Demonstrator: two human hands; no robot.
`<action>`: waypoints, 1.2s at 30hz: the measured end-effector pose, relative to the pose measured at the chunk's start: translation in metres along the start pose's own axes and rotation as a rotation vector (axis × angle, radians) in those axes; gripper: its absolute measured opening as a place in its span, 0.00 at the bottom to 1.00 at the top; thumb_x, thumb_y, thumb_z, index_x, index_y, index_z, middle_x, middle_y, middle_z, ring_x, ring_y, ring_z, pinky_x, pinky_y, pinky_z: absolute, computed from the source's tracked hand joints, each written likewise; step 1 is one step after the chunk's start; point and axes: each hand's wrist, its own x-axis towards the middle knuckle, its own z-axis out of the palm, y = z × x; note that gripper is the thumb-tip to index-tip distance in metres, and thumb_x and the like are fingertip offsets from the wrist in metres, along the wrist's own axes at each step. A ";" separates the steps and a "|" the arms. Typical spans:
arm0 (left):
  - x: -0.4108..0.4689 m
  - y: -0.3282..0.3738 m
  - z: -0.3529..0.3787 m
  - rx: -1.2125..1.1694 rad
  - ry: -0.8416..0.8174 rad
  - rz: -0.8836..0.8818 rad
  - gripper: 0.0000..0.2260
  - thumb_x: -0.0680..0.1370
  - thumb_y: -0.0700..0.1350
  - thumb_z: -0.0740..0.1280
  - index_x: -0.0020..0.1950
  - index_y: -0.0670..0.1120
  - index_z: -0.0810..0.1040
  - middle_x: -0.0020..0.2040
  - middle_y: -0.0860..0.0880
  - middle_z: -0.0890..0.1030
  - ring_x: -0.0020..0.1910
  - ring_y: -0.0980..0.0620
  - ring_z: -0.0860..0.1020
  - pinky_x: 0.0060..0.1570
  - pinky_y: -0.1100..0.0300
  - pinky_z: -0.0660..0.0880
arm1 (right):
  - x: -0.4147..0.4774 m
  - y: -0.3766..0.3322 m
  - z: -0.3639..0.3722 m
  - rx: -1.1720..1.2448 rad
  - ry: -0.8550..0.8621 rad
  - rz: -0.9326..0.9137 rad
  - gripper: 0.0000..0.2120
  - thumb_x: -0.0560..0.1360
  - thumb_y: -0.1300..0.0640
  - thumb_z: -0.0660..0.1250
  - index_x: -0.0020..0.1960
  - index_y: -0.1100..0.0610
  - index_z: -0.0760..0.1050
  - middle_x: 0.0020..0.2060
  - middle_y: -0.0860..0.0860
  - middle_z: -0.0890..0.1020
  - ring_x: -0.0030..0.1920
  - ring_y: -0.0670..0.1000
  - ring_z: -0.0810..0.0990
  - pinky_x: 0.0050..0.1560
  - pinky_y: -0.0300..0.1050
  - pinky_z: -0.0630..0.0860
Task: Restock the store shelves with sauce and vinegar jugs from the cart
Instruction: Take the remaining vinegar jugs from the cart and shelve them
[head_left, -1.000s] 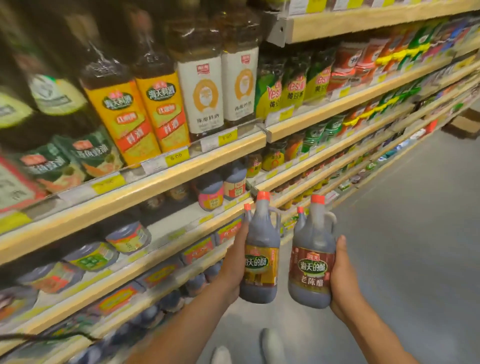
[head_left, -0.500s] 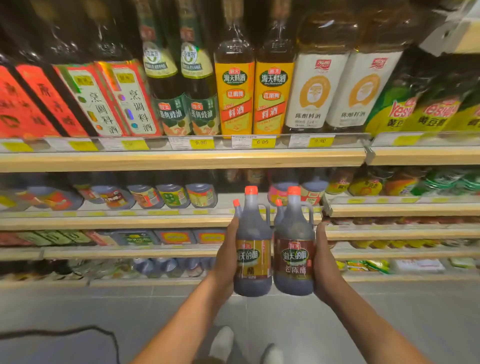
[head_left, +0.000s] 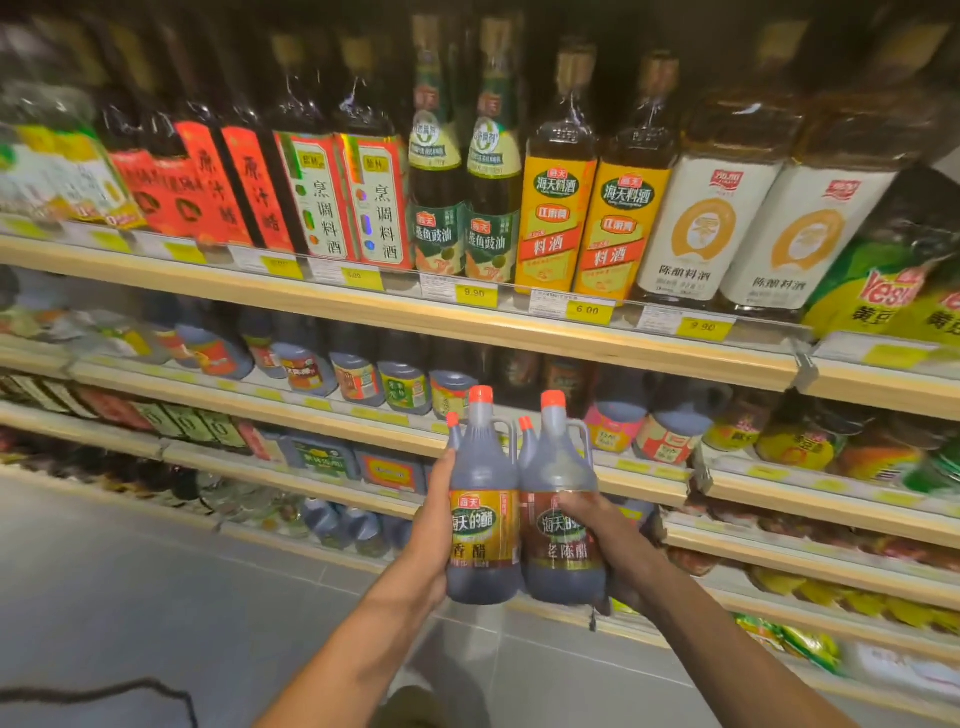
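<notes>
Now left hand (head_left: 434, 525) grips yellow-label jug (head_left: 483, 525) and right hand (head_left: 618, 545) grips red-label jug (head_left: 556, 457), both upright, caps upward.

Two jugs are held upright side by side, touching, before the shelving: the left jug (head_left: 483, 514) in the left hand (head_left: 434, 525), the right jug (head_left: 563, 483) in the right hand (head_left: 610, 543). Behind their necks runs a lower shelf (head_left: 291, 402) bearing shelved jugs (head_left: 356, 376); above it, the upper shelf (head_left: 395, 314) carries a row of tall bottles (head_left: 553, 218). The floor (head_left: 156, 597) lies lower left
</notes>
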 end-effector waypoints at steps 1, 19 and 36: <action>0.001 0.000 -0.003 -0.012 0.004 -0.003 0.27 0.74 0.69 0.68 0.62 0.51 0.84 0.61 0.40 0.84 0.58 0.41 0.83 0.50 0.49 0.82 | 0.004 -0.002 0.002 -0.017 -0.021 0.004 0.28 0.58 0.42 0.83 0.55 0.51 0.84 0.56 0.62 0.84 0.54 0.62 0.85 0.47 0.53 0.82; 0.040 0.013 -0.081 0.003 0.097 0.041 0.27 0.75 0.71 0.64 0.50 0.50 0.87 0.47 0.37 0.85 0.43 0.42 0.85 0.43 0.50 0.82 | 0.169 -0.068 -0.029 -0.473 0.342 -0.041 0.47 0.41 0.29 0.81 0.50 0.58 0.82 0.44 0.53 0.88 0.45 0.54 0.87 0.51 0.52 0.83; 0.060 0.018 -0.109 -0.005 0.187 0.097 0.27 0.75 0.71 0.63 0.53 0.50 0.86 0.48 0.37 0.85 0.45 0.41 0.86 0.44 0.49 0.81 | 0.219 -0.047 -0.028 -0.718 0.370 0.017 0.42 0.61 0.37 0.81 0.64 0.64 0.77 0.60 0.57 0.81 0.55 0.55 0.81 0.54 0.48 0.77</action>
